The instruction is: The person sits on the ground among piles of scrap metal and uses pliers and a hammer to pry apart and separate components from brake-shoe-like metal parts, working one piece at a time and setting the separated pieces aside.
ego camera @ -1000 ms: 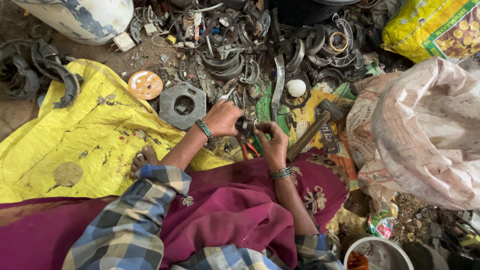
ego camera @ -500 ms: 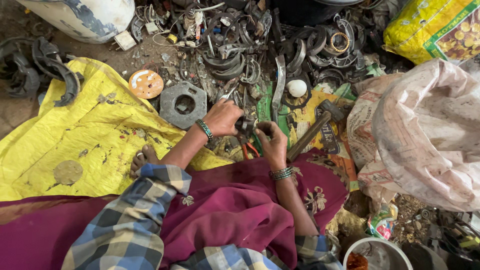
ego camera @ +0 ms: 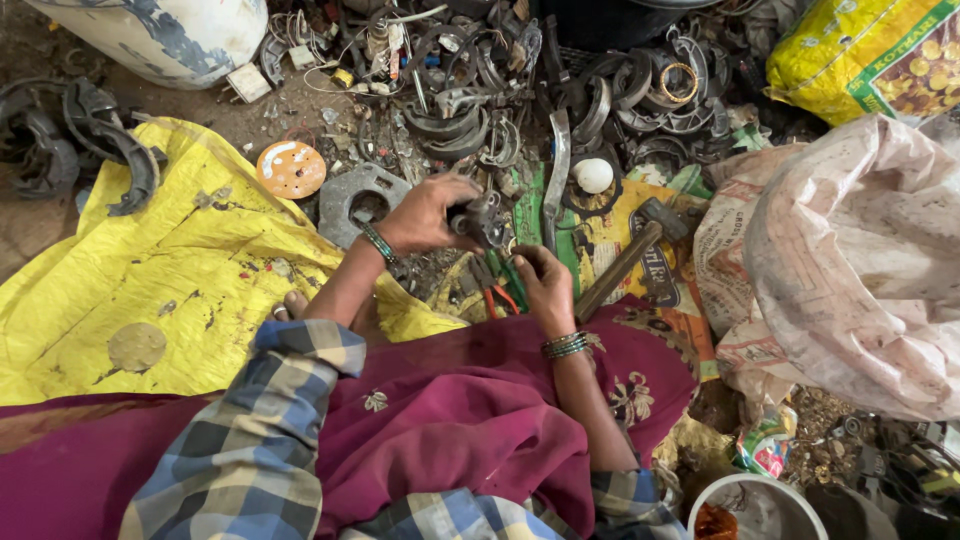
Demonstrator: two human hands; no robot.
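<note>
Head view: left hand (ego camera: 425, 213) grips a dark metal part (ego camera: 483, 217), just right of it. Right hand (ego camera: 545, 285), curled near pliers (ego camera: 497, 290), lies nearer; its hold is unclear

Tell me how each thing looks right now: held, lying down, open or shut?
Left hand: fingers closed on the small dark metal part.
Right hand: fingers curled, just below that part; whether it touches it is unclear.
Hammer: lying flat, not held.
Orange-handled pliers: lying on the ground.
Orange disc: lying flat.
White sack: bulging, slumped.
White bucket: open-topped.
</note>
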